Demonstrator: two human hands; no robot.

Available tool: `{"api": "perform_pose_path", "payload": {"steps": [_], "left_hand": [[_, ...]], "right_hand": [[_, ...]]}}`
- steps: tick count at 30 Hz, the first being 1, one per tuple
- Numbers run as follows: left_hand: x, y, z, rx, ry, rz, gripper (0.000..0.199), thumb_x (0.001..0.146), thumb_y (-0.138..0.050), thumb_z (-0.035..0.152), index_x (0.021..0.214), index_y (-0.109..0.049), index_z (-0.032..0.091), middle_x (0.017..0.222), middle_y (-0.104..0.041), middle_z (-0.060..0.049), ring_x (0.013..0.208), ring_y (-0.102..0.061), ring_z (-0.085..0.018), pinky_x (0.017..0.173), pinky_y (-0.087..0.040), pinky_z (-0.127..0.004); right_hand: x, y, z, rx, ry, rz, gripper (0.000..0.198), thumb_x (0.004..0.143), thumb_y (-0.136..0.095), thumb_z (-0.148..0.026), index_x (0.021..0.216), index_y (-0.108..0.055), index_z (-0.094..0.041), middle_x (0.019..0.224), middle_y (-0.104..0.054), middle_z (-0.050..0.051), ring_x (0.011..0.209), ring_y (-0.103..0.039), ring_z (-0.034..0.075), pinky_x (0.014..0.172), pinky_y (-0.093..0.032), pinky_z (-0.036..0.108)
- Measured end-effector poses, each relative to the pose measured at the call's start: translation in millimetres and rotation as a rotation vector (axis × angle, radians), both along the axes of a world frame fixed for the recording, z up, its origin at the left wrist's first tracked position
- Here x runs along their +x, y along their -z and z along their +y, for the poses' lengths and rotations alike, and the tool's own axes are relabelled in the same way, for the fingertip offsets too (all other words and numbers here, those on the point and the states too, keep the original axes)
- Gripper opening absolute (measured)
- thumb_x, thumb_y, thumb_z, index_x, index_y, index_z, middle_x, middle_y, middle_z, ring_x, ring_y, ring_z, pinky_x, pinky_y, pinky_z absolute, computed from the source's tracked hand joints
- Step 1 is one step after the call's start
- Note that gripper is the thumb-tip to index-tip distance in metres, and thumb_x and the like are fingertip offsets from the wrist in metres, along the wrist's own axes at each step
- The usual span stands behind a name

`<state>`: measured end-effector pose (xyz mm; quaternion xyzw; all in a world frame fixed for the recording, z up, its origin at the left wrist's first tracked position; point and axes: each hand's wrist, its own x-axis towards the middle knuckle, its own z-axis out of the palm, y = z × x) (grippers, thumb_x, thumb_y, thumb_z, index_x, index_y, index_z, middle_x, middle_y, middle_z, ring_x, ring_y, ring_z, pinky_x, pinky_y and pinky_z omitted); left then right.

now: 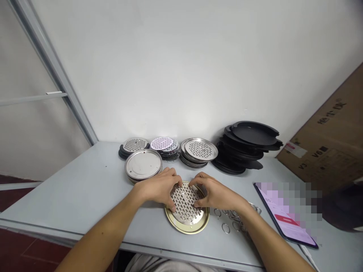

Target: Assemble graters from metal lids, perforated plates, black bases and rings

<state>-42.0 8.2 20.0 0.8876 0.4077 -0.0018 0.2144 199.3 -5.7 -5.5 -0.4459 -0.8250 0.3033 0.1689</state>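
1. Two hands meet over one perforated disc (185, 202), which lies flat in a gold-rimmed round tray (187, 226) near the front edge of the grey table (85, 189), straight ahead of the person.
2. Being round, the disc has no long axis; it sits level, its far half under the fingers and its near half bare.
3. Left hand (160, 187) comes in from the left, fingers spread on the disc's far-left rim and thumb pressed on its left side. Right hand (217, 192) comes in from the right, fingertips on the far-right rim. Fingertips of both nearly touch at the far edge. Neither hand is closed around anything; both press or pinch at the disc, equally near to it.
4. Whether the disc is fully seated in the tray or is tilted under the fingers cannot be told.
5. Just right of the tray, partly under the right wrist, lie several small metal rings (227, 226), loose on the table.
6. Farther right lies a phone (286, 223), screen up.
7. Beyond the hands, along the wall from left to right: a stack of plain metal trays (143, 164), perforated discs on black lids (135, 144), a pile of white perforated discs (161, 143), a stack of trays with perforated inserts (199, 150), and a tall leaning stack of black lids (246, 145).
8. One cardboard box (331, 132) leans at the far right.
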Motion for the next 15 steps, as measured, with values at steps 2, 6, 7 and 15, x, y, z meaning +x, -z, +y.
{"api": "perform_pose_path", "payload": {"steps": [2,6,7,15], "left_hand": [[0.3,0.3,-0.2,-0.001,0.004,0.007,0.068,0.051,-0.083,0.045,0.110,-0.057,0.026,0.109,-0.047,-0.004,0.107,-0.047,-0.026,0.084,-0.042,-0.030],[0.3,1.3,-0.2,-0.005,0.014,0.025,0.066,0.051,-0.082,0.046,0.108,-0.057,0.025,0.108,-0.047,-0.004,0.106,-0.046,-0.025,0.083,-0.043,-0.031],[0.3,1.6,-0.1,-0.004,0.015,0.032,0.065,0.052,-0.082,0.047,0.108,-0.057,0.025,0.108,-0.047,-0.004,0.106,-0.046,-0.025,0.082,-0.043,-0.031],[0.9,0.2,-0.5,-0.005,0.020,0.065,0.064,0.053,-0.081,0.048,0.109,-0.059,0.025,0.107,-0.048,-0.005,0.105,-0.046,-0.026,0.083,-0.043,-0.031]], "right_hand": [[-0.2,-0.2,0.1,-0.002,-0.006,0.000,0.055,0.059,-0.083,-0.031,0.110,-0.064,-0.023,0.105,-0.054,0.004,0.097,-0.054,0.022,0.087,-0.045,0.032],[-0.5,2.1,1.4,-0.011,-0.017,0.008,0.057,0.059,-0.083,-0.033,0.111,-0.064,-0.022,0.105,-0.053,0.004,0.096,-0.054,0.022,0.088,-0.045,0.033],[-0.6,3.1,1.9,-0.010,-0.021,0.008,0.056,0.059,-0.083,-0.033,0.111,-0.065,-0.022,0.105,-0.053,0.004,0.096,-0.054,0.022,0.088,-0.045,0.033],[-1.0,7.1,5.7,0.011,-0.043,-0.028,0.059,0.058,-0.084,-0.039,0.112,-0.067,-0.022,0.099,-0.053,0.003,0.093,-0.055,0.022,0.086,-0.045,0.032]]}}
